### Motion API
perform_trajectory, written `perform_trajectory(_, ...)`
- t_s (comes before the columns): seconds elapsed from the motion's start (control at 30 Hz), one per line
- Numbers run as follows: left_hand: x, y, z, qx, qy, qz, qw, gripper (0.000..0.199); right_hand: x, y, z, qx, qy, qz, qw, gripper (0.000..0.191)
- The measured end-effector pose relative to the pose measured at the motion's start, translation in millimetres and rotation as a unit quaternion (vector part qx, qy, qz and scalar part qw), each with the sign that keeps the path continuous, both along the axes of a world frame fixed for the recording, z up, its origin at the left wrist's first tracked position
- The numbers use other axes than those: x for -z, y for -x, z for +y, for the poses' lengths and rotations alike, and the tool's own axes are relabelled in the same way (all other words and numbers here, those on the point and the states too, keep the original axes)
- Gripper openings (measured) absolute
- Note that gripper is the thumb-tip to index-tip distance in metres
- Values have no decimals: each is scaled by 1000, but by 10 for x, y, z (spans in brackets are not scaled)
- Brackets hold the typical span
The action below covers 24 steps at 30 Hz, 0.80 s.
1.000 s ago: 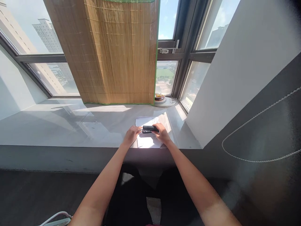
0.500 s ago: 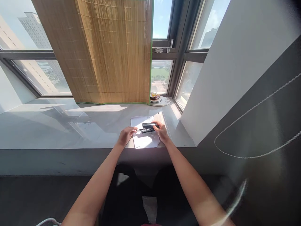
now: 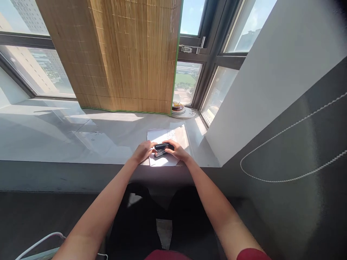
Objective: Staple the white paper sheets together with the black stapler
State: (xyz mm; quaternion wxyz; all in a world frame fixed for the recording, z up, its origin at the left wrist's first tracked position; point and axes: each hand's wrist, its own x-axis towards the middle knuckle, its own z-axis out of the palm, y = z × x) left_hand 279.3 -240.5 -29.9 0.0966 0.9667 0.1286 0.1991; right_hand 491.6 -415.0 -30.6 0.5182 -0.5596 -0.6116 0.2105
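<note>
A black stapler-like object (image 3: 161,147), its two long parts spread apart, is held over white paper sheets (image 3: 163,161) on the window sill. My right hand (image 3: 176,150) is closed around its right end. At its left end is my left hand (image 3: 144,150), the fingers closed at the tips of the two parts. Whether anything small sits between the left fingertips is too small to tell. Some writing shows on the upper part of the paper.
Stacked plates (image 3: 183,112) stand at the back of the sill (image 3: 116,133) by the window corner. A bamboo blind (image 3: 130,57) hangs over the window. A beaded cord (image 3: 287,126) loops at the right. A white cable (image 3: 40,240) lies lower left.
The view has tilted and shifted slightly. My left hand has come closer to the right hand and now meets the left end of the black object.
</note>
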Motion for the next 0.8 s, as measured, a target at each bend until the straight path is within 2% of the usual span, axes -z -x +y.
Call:
perform_trajectory(0.1,40,-34,5,-7,3,-6,1000,30,-14,7,-3,24,-8,-15,1000,31)
perform_trajectory(0.27,65,-41,19,8,46,-73,996,34,-4,-63,-18,164,-59,34,984,29)
perform_trajectory(0.33,33,-30,14,12,51,-87,995,33,-6,-168,-118,206,-73,49,975,32)
perform_trajectory(0.43,-29,-58,-85,14,45,-76,996,25,-2,-380,-429,236,-61,21,970,33)
perform_trajectory(0.6,25,-277,-543,67,66,-12,995,27,105,-602,-974,261,-19,-18,965,35)
perform_trajectory(0.7,117,-393,-754,59,79,0,995,38,140,-595,-1059,243,1,-24,970,38)
perform_trajectory(0.8,159,-469,-779,44,92,-23,994,37,118,-545,-1023,195,14,-39,980,39)
